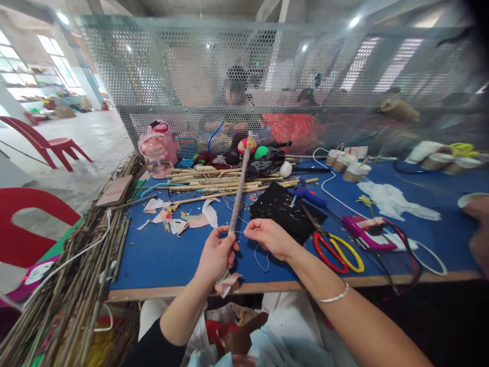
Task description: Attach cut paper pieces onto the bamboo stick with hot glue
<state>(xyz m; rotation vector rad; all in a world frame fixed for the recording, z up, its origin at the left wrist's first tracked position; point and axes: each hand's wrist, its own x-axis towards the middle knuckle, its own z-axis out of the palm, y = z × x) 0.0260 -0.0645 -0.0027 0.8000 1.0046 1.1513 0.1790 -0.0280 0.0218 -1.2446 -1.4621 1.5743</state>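
Note:
My left hand (218, 255) is closed around the lower part of a wrapped stick (240, 191), which slants up and away over the blue table. At its far end sits a red and yellow ball (247, 146). Between my right hand's (273, 238) thumb and fingertips a thin string (239, 232) is pinched; it runs taut to the stick beside my left thumb. A loose loop of string (263, 264) hangs below my right hand. Pale peach scraps (229, 284) lie at the stick's near end, under my left hand.
Scissors (336, 252) with red and yellow handles lie right of my hands, near a black cloth (284, 209) and a blue glue gun (311, 198). Thin sticks (214, 181) lie across the back. A bundle of branches (87, 270) fills the left side. A perforated metal screen (191, 76) stands behind.

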